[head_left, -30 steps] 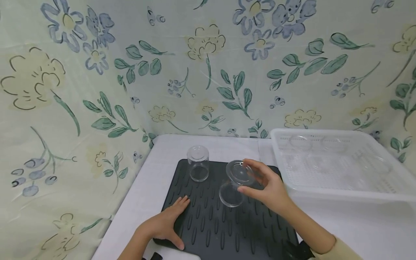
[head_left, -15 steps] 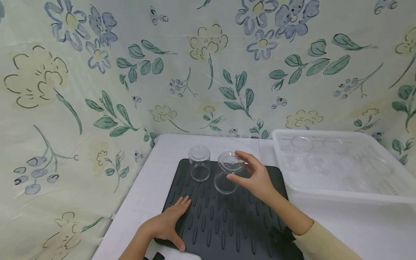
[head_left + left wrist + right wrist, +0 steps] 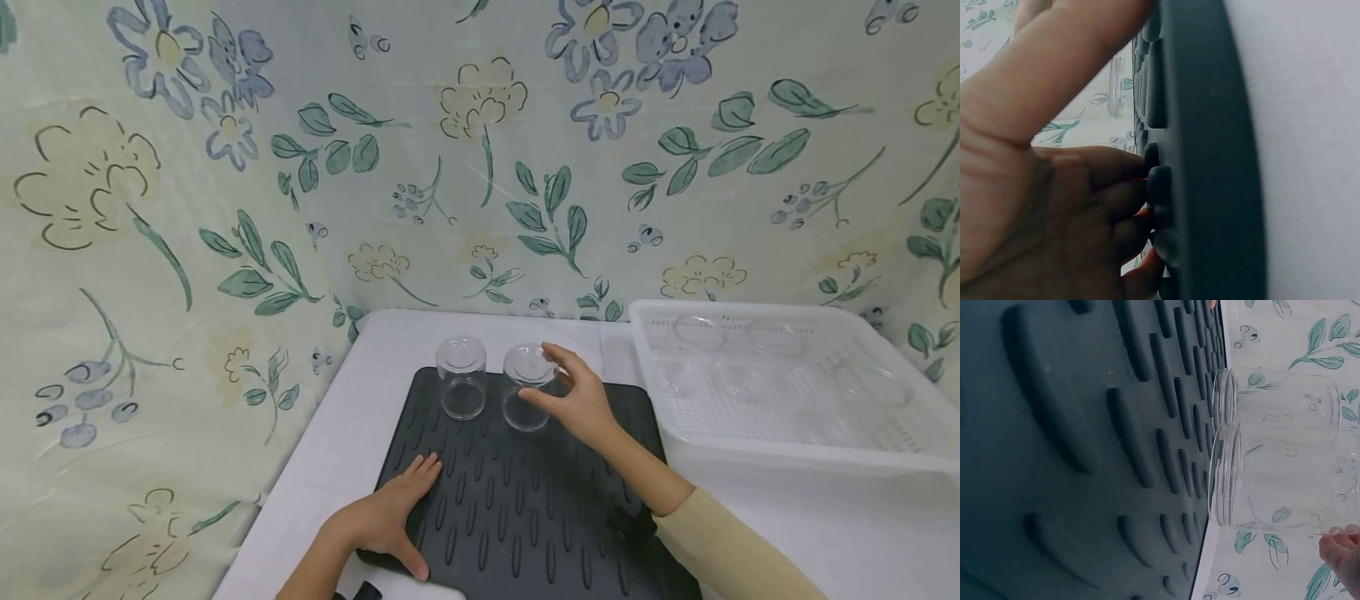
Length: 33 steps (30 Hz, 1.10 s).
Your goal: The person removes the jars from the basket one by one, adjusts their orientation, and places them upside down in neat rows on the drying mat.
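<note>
A clear glass cup [image 3: 527, 387] stands mouth down on the black ridged mat [image 3: 551, 487], held by my right hand [image 3: 585, 404]. Thumb and fingers pinch it near its raised base. The right wrist view shows this glass cup [image 3: 1288, 478] with its rim against the mat and the fingertips [image 3: 1338, 547] at its far end. Just to its left is a second upside-down glass cup [image 3: 461, 379], apart from it in the head view. My left hand [image 3: 378, 517] rests on the mat's left edge, thumb spread from the fingers, as the left wrist view shows up close.
A white plastic basket [image 3: 795, 454] with several clear glass cups [image 3: 701, 333] inside stands right of the mat. White cloth [image 3: 322, 442] covers the table. Floral fabric [image 3: 420, 192] hangs behind and at the left. A white object with a black part [image 3: 367, 592] lies at the bottom left.
My right hand has carried the glass cup leftward and away from me, then lowered it onto the mat beside the other cup. The left hand has stayed in place.
</note>
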Each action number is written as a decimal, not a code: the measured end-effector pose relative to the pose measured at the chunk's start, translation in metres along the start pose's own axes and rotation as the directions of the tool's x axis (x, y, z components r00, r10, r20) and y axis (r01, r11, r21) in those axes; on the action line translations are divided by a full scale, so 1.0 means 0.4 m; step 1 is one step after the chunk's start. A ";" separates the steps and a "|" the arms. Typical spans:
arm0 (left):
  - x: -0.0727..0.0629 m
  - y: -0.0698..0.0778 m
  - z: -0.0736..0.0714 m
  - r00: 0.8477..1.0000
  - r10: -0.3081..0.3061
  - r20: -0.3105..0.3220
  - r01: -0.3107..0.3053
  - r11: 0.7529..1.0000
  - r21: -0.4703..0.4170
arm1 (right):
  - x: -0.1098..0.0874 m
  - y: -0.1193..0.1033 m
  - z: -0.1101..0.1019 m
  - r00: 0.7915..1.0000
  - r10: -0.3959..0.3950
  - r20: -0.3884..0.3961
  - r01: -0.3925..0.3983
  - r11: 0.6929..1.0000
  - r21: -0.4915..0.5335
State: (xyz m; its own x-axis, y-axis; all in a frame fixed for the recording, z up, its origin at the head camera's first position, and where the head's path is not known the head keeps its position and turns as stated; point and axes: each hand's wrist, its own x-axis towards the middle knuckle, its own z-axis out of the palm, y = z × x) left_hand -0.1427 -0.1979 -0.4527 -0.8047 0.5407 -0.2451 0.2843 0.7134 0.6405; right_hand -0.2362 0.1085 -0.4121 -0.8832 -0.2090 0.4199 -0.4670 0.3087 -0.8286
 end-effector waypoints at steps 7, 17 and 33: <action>0.001 0.001 -0.002 1.000 0.006 0.005 -0.006 1.000 0.006 | 0.011 0.018 0.011 1.000 0.015 0.003 -0.015 1.000 -0.002; 0.001 0.003 -0.003 1.000 0.008 0.005 -0.008 1.000 0.007 | 0.015 0.039 0.018 1.000 0.001 0.022 0.000 0.999 -0.033; 0.002 0.004 -0.004 1.000 -0.006 0.014 0.007 1.000 -0.016 | 0.010 0.020 -0.032 0.999 0.033 0.006 -0.032 0.994 -0.102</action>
State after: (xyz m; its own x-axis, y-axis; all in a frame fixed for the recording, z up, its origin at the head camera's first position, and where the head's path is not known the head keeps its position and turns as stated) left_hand -0.1437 -0.1970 -0.4509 -0.7991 0.5424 -0.2594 0.2708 0.7099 0.6502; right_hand -0.2441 0.1222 -0.4124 -0.8977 -0.2048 0.3901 -0.4406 0.4087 -0.7993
